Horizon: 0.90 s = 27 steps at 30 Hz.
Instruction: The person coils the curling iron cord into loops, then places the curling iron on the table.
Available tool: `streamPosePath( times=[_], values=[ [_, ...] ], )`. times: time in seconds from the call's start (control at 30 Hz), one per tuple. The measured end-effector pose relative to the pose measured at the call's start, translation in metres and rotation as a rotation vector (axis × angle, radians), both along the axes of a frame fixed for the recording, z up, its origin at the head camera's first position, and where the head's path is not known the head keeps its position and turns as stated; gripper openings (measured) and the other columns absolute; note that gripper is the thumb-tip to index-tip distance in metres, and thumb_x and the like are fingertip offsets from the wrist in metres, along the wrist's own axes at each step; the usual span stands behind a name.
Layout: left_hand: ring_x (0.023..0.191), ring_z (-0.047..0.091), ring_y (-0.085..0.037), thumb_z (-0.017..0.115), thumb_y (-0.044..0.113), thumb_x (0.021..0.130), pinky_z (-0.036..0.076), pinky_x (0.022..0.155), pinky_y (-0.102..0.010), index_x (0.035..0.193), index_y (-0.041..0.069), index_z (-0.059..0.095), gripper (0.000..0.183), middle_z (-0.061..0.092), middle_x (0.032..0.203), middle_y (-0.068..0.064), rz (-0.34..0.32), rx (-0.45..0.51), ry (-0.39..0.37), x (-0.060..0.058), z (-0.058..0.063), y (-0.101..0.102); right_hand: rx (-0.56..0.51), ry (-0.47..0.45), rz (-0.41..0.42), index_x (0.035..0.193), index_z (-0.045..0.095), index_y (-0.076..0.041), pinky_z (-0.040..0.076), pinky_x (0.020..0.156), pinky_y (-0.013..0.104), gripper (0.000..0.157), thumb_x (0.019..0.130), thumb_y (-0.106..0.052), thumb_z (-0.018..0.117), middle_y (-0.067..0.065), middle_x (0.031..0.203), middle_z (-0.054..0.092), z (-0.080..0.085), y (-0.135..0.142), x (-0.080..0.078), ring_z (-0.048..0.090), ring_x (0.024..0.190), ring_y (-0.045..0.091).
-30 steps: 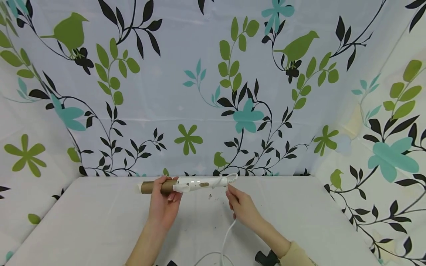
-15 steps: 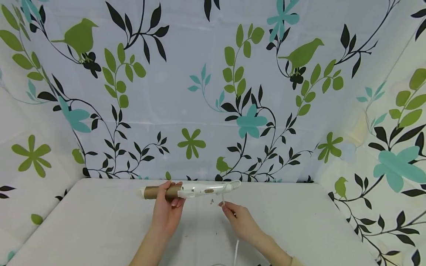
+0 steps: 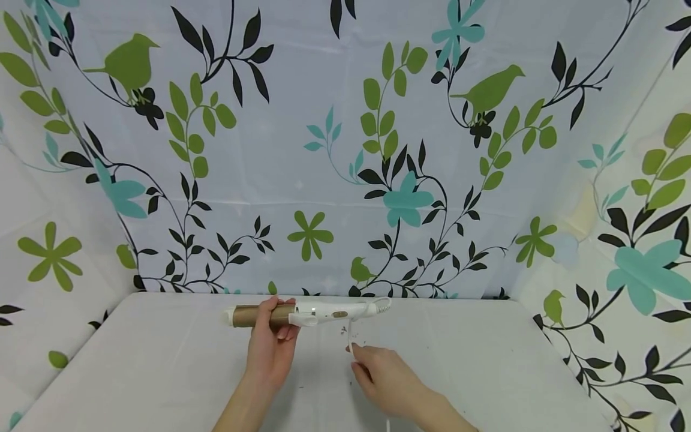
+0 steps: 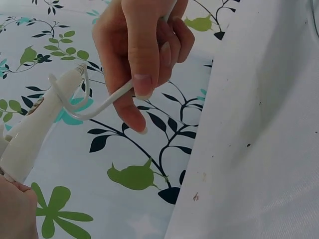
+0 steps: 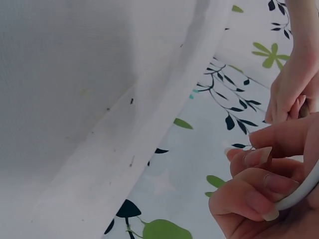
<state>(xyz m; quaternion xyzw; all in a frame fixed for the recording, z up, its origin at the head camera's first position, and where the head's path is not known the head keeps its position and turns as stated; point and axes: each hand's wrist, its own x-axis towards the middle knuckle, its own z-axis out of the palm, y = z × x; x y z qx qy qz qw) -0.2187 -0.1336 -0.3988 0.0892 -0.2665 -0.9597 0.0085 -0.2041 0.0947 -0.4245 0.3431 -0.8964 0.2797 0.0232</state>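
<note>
A curling iron (image 3: 335, 311) with a white handle and gold-brown barrel is held level above the far part of the table. My left hand (image 3: 272, 354) grips it round the barrel, thumb and fingers on either side. The white power cord (image 4: 104, 105) leaves the handle's coiled end, bends back and passes round the handle. Below the handle, my right hand (image 3: 388, 379) pinches this cord between thumb and fingers. In the right wrist view, the cord crosses the curled fingers (image 5: 239, 199) of the right hand. The iron's barrel is partly hidden by the left hand.
A white-covered table (image 3: 162, 372) lies beneath, marked with small dark specks. Patterned cloth (image 3: 308, 150) with leaves, birds and flowers rises behind it and on both sides. The cord's lower part runs down past the right hand.
My right hand has moved from the handle's end down and to the left, drawing the cord under the handle. The left hand keeps its hold; the view has shifted slightly.
</note>
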Motion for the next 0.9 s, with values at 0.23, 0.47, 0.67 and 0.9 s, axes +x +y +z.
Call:
streamPosePath(
  times=[0.23, 0.47, 0.67, 0.9],
  values=[
    [0.055, 0.026, -0.008, 0.050, 0.024, 0.105, 0.028, 0.060, -0.018, 0.099, 0.014, 0.044, 0.013, 0.059, 0.095, 0.000, 0.054, -0.037, 0.003, 0.000, 0.000, 0.002, 0.034, 0.181, 0.062, 0.102, 0.070, -0.006, 0.035, 0.055, 0.007, 0.013, 0.090, -0.003, 0.064, -0.011, 0.073, 0.051, 0.010, 0.002, 0.007, 0.038, 0.059, -0.005],
    [0.054, 0.027, -0.007, 0.048, 0.022, 0.105, 0.028, 0.059, -0.018, 0.099, 0.013, 0.044, 0.012, 0.058, 0.094, 0.000, 0.061, -0.070, 0.002, 0.001, 0.000, 0.003, 0.010, 0.376, 0.136, 0.095, 0.067, -0.011, 0.030, 0.055, 0.003, 0.008, 0.090, -0.004, 0.068, -0.010, 0.076, 0.049, 0.025, 0.005, 0.008, 0.036, 0.060, -0.004],
    [0.054, 0.026, -0.007, 0.048, 0.022, 0.106, 0.028, 0.059, -0.018, 0.103, 0.014, 0.042, 0.011, 0.057, 0.094, 0.001, 0.075, -0.077, -0.001, 0.001, 0.002, 0.001, -0.034, 0.496, 0.172, 0.095, 0.064, -0.012, 0.030, 0.056, 0.003, 0.005, 0.094, -0.007, 0.064, -0.009, 0.076, 0.046, 0.037, 0.012, 0.006, 0.036, 0.060, -0.004],
    [0.054, 0.026, -0.007, 0.045, 0.021, 0.106, 0.029, 0.059, -0.018, 0.105, 0.012, 0.043, 0.009, 0.058, 0.093, 0.001, 0.072, -0.098, 0.010, 0.000, 0.002, 0.000, -0.029, 0.662, 0.177, 0.101, 0.064, -0.010, 0.037, 0.058, 0.006, 0.014, 0.104, -0.016, 0.051, -0.005, 0.081, 0.049, 0.051, 0.023, -0.003, 0.043, 0.061, 0.001]
  ],
)
